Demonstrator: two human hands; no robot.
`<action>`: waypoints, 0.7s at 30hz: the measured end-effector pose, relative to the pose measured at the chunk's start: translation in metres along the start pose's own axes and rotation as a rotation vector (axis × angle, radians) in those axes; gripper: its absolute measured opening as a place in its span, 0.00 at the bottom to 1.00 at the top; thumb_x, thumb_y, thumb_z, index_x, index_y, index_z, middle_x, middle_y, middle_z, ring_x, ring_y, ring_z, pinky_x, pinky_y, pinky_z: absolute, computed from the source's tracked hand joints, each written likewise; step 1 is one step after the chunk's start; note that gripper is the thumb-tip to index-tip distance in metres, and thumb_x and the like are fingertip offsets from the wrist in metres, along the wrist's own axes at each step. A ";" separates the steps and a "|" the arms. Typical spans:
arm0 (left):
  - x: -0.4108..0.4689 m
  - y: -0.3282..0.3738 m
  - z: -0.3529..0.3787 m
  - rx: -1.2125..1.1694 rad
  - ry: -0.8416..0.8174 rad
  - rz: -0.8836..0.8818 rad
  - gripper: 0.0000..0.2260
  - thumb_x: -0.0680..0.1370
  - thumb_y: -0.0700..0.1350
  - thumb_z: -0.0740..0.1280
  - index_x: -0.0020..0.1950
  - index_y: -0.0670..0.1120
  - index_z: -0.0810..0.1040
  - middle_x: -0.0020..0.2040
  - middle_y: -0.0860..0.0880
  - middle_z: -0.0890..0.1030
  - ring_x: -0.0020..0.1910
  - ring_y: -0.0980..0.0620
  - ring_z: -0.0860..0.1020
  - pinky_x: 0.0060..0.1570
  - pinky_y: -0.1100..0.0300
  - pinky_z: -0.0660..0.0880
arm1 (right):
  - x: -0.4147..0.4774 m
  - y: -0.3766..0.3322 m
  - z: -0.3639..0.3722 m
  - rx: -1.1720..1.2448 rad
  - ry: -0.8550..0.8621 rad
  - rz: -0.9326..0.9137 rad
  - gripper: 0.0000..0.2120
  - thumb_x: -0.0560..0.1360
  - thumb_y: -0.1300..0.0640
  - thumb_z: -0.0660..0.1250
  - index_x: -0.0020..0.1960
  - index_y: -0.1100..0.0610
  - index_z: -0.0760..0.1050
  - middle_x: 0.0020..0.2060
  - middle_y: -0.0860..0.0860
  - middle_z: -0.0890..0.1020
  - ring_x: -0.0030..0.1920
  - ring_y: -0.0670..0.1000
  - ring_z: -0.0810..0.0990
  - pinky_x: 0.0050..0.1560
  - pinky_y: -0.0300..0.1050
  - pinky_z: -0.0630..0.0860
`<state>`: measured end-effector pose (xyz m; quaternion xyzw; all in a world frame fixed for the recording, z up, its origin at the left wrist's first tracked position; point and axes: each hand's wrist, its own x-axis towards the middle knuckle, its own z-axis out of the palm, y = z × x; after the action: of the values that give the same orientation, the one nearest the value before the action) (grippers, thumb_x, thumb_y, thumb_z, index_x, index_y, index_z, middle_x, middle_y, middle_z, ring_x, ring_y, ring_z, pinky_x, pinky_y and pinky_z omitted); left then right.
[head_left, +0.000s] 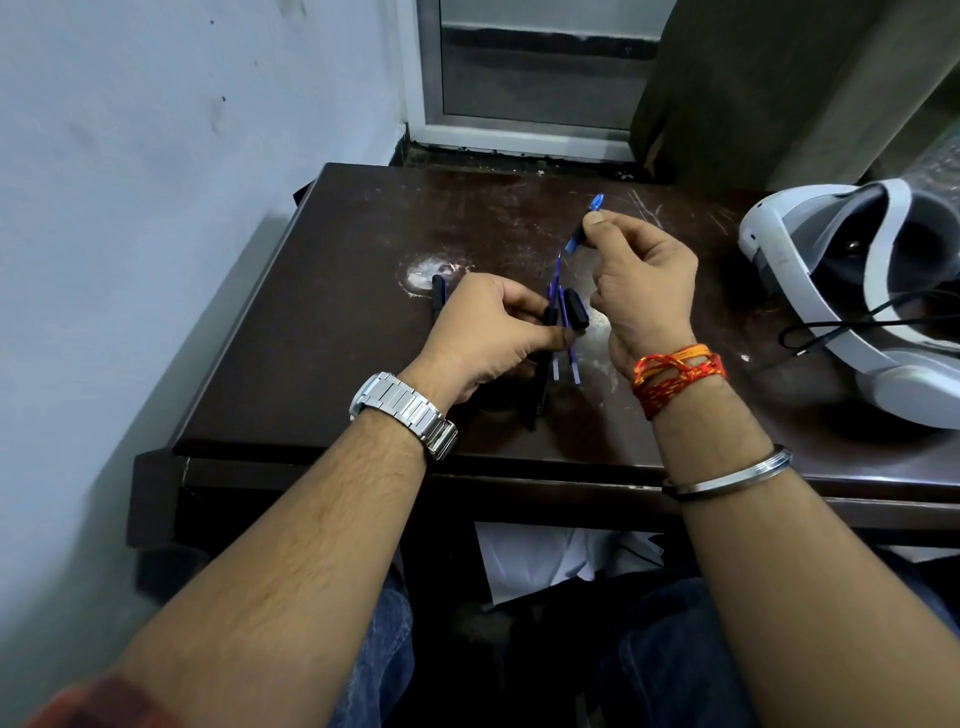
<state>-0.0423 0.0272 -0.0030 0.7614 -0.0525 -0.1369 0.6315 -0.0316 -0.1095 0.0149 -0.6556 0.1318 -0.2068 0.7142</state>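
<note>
Blue plastic marks the pen tip piece (596, 203), a short part pinched between the thumb and forefinger of the right hand (644, 280) and held up over the far middle of the bench (337, 312). Its long axis slants from lower left to upper right, and the blue end points away from the person. The thumb hides the middle of it.

Nearer the person and lower to the left, the left hand (493, 332) curls its fingers round a black barrel (540, 384). That barrel runs almost straight toward the person, with its near end low by the bench top. So the two parts sit well apart and at an angle to each other. Judging from this, the coming move depends on swinging the tip piece down and to the left until its axis lines up with the barrel's far end. The right hand is the one free to travel, and the left only has to steady the barrel.

Two thin blue refills (575, 366) lie just right of the barrel, roughly parallel to it. Whether either one is also caught in the left fingers cannot be told. A black cap (575, 309) sits just beyond them, between the two hands. Another black pen (439, 296) lies on the bench beside the left knuckles, on their far side. A white headset (831, 291) with a dark cable (831, 327) rests at the bench's right edge.
</note>
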 end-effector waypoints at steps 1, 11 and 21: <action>0.000 0.000 0.000 0.007 -0.002 -0.001 0.09 0.67 0.41 0.82 0.41 0.47 0.84 0.36 0.47 0.83 0.39 0.47 0.84 0.40 0.48 0.83 | 0.000 0.000 0.000 0.004 -0.002 -0.005 0.03 0.76 0.59 0.71 0.46 0.58 0.83 0.28 0.44 0.79 0.24 0.39 0.73 0.32 0.37 0.72; 0.004 -0.002 0.000 0.055 0.045 0.007 0.11 0.67 0.40 0.82 0.45 0.43 0.84 0.35 0.49 0.82 0.35 0.51 0.82 0.32 0.56 0.81 | -0.002 0.003 0.000 -0.120 -0.110 -0.034 0.03 0.75 0.57 0.72 0.42 0.53 0.83 0.34 0.46 0.84 0.26 0.37 0.75 0.33 0.36 0.73; 0.005 -0.004 -0.003 0.089 0.069 0.035 0.09 0.66 0.42 0.83 0.39 0.49 0.84 0.30 0.54 0.82 0.33 0.54 0.82 0.35 0.53 0.82 | 0.000 0.005 -0.001 -0.144 -0.127 -0.058 0.05 0.76 0.57 0.70 0.42 0.50 0.82 0.34 0.45 0.83 0.28 0.37 0.76 0.36 0.38 0.74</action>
<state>-0.0370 0.0296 -0.0072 0.7919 -0.0498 -0.0971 0.6008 -0.0314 -0.1102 0.0095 -0.7205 0.0817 -0.1756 0.6658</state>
